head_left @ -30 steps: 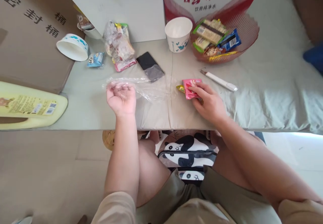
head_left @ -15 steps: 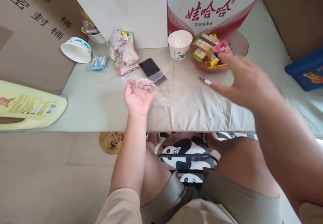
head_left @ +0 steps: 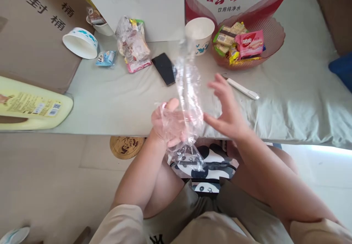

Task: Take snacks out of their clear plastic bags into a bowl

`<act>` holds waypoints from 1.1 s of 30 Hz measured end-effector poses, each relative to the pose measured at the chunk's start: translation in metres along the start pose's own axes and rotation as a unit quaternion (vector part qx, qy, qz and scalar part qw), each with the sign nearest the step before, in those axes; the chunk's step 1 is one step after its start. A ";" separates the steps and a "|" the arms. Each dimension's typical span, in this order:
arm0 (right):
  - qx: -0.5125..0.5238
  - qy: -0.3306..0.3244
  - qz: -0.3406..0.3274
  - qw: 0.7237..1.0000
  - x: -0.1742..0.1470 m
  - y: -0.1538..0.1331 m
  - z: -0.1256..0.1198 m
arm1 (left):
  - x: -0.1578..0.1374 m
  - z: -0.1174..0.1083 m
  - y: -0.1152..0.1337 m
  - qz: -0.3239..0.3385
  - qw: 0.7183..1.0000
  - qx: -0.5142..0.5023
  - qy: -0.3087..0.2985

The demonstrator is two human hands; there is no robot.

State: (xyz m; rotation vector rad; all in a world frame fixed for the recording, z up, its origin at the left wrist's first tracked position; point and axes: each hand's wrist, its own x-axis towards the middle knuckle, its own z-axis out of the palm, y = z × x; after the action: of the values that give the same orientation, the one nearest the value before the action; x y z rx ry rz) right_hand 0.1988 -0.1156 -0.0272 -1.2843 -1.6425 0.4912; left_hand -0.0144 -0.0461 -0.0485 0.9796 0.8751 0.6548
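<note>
A crumpled clear plastic bag (head_left: pixel 189 86) hangs over the front edge of the covered surface, caught in my left hand (head_left: pixel 172 123), whose fingers curl around part of it. My right hand (head_left: pixel 229 114) is just right of the bag, fingers apart and nothing in them; whether its thumb touches the plastic I cannot tell. Beyond that hand lies a white-handled cutter (head_left: pixel 243 88). A black phone (head_left: pixel 164 69) rests behind the bag, partly covered by it. The pink glass bowl (head_left: pixel 275 40) holds several wrapped snacks, a pink packet (head_left: pixel 250 44) on top.
Behind the bag stands a paper bowl (head_left: pixel 200 29). Another paper bowl (head_left: pixel 79 43) is tipped at the left, near a blue packet (head_left: pixel 106 58) and bagged snacks (head_left: pixel 134 44). A yellow jug (head_left: pixel 52 108) lies at far left. Boxes (head_left: pixel 145 9) line the back.
My right hand has drawn back from the snack bowl toward the bag. My left hand has lifted the plastic off the surface and brought it closer to me, turning over. The view has tilted down.
</note>
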 end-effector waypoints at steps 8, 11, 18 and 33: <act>0.198 0.057 0.155 0.966 -0.001 0.042 -0.002 | 0.014 0.019 0.033 -0.058 0.992 -0.112 0.011; 0.151 0.103 0.163 0.969 0.000 0.054 -0.002 | 0.017 0.015 0.036 -0.035 0.995 -0.085 0.035; 0.223 -0.046 0.157 0.961 0.016 0.040 -0.003 | 0.016 0.060 -0.001 -0.078 0.993 -0.025 -0.086; 0.241 0.172 0.219 0.930 0.003 0.061 -0.022 | 0.040 -0.008 0.029 -0.075 0.979 -0.045 0.186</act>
State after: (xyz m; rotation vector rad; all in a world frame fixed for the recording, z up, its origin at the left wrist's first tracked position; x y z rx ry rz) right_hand 0.2488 -0.0958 -0.0633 -1.2652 -0.8643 0.8269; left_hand -0.0035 0.0017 -0.0373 0.7095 1.2257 0.7540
